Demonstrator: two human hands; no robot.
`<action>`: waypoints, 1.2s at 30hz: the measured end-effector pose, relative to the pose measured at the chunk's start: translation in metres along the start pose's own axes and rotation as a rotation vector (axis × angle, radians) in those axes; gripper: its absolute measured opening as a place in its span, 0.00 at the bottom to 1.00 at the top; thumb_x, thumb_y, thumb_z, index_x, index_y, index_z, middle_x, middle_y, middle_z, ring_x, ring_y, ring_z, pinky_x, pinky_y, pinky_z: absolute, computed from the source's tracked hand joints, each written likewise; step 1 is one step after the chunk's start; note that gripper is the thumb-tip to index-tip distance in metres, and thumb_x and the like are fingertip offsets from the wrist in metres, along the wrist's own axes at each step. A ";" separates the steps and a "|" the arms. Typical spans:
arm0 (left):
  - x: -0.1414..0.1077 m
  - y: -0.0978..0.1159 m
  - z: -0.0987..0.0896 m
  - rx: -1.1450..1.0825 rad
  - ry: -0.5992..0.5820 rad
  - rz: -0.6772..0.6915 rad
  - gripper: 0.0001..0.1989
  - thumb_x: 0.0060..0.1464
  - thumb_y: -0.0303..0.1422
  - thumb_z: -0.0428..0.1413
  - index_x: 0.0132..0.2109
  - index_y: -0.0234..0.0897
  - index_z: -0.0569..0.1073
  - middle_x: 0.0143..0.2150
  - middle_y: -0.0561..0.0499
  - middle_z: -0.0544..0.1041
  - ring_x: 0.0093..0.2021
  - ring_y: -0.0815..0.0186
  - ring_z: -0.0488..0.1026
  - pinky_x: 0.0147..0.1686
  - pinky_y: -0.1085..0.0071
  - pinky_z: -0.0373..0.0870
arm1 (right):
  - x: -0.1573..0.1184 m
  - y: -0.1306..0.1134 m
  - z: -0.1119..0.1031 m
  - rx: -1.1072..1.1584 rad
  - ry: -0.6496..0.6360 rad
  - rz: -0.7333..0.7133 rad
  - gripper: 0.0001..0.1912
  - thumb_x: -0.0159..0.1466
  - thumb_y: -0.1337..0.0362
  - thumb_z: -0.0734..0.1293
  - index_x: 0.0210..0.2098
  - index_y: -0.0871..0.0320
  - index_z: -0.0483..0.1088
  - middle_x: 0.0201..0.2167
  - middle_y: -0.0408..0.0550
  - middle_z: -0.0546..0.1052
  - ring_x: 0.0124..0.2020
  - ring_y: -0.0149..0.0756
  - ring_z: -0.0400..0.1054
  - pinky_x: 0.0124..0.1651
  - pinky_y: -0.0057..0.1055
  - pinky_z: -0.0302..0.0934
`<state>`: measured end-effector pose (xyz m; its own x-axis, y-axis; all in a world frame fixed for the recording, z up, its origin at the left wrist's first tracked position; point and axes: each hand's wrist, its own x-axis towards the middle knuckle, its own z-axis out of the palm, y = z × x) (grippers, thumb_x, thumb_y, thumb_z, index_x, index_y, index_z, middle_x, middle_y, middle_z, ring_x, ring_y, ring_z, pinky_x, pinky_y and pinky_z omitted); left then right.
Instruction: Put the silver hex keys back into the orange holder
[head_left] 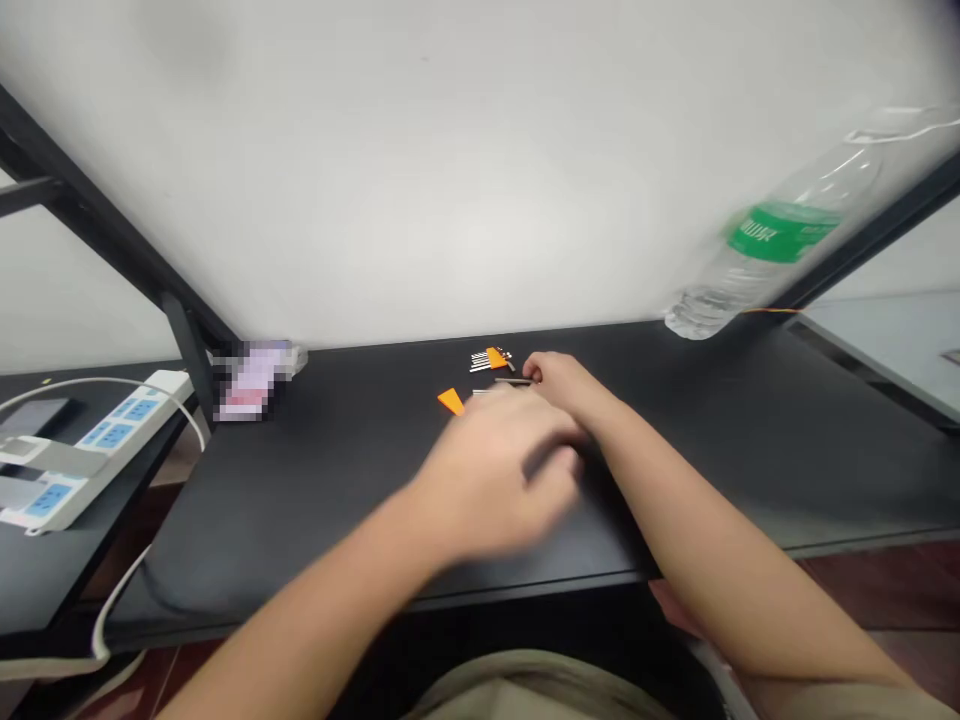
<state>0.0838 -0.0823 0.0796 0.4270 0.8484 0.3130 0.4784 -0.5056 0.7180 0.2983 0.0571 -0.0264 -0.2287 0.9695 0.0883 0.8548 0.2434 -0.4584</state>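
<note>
My left hand (499, 470) hovers over the middle of the black table, smeared by motion. Its fingers are partly curled, and whether they hold anything is unclear. Just beyond it, my right hand (559, 382) rests low with bent, closed fingers. A thin metal rod (512, 381) runs left from those fingertips and seems pinched there. Behind the hands lies an orange holder (495, 357) with several short metal rods (480, 362) sticking out of it. A second orange piece (451, 401) lies beside my left hand, which partly covers another bit of metal.
A large clear bottle with a green label (784, 232) stands at the back right. At the left are a pixelated pinkish package (251, 380) and a white power strip (112, 440) with cables. Black frame bars (112, 210) flank the table; a white wall (450, 180) backs it.
</note>
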 end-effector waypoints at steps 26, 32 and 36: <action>0.027 -0.166 -0.008 0.128 -0.069 -0.146 0.19 0.53 0.35 0.63 0.52 0.40 0.74 0.49 0.48 0.74 0.41 0.65 0.73 0.45 0.64 0.75 | -0.013 -0.036 0.013 0.241 0.138 -0.349 0.12 0.67 0.70 0.66 0.40 0.52 0.82 0.41 0.48 0.76 0.39 0.37 0.71 0.46 0.35 0.66; 0.026 -0.163 -0.010 0.136 -0.101 -0.134 0.18 0.52 0.33 0.62 0.51 0.40 0.75 0.49 0.48 0.74 0.42 0.64 0.74 0.46 0.64 0.76 | -0.014 -0.039 0.018 0.231 0.143 -0.364 0.11 0.68 0.70 0.66 0.39 0.53 0.81 0.40 0.49 0.76 0.39 0.38 0.71 0.45 0.36 0.66; 0.025 -0.158 -0.011 0.102 -0.153 -0.119 0.22 0.52 0.34 0.65 0.55 0.43 0.75 0.54 0.47 0.73 0.46 0.63 0.74 0.50 0.62 0.76 | -0.015 -0.044 0.021 0.208 0.161 -0.398 0.12 0.69 0.70 0.65 0.41 0.53 0.81 0.40 0.49 0.75 0.41 0.39 0.70 0.45 0.35 0.65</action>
<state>0.0099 0.0204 -0.0195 0.4708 0.8731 0.1262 0.6044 -0.4234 0.6749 0.2540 0.0308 -0.0264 -0.4300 0.7982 0.4218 0.5999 0.6018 -0.5273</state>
